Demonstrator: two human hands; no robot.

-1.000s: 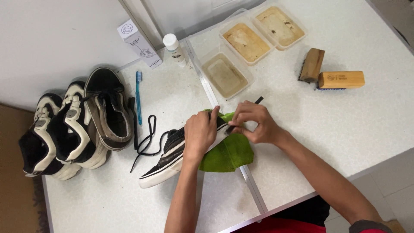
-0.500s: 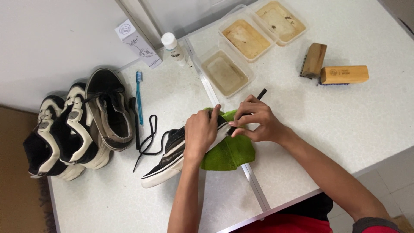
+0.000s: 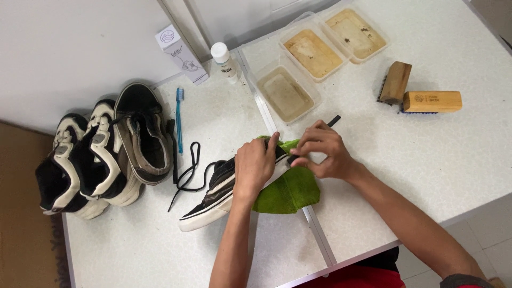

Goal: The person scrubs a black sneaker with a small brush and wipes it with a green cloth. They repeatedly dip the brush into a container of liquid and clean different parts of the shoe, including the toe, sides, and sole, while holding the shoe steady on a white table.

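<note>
While the left hand (image 3: 256,165) presses down on the black sneaker (image 3: 213,194), holding it on the green cloth (image 3: 288,192) at the table's (image 3: 453,160) middle seam, the right hand (image 3: 322,152) pinches a black lace (image 3: 333,121) by the shoe's front. Unlacing or relacing seems to be the step in hand. Judging by this, the next pull calls for a firm left-hand hold and a steady draw on the lace.

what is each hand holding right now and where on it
Left hand grips the black sneaker across its upper. Right hand pinches a black lace near its end.
</note>
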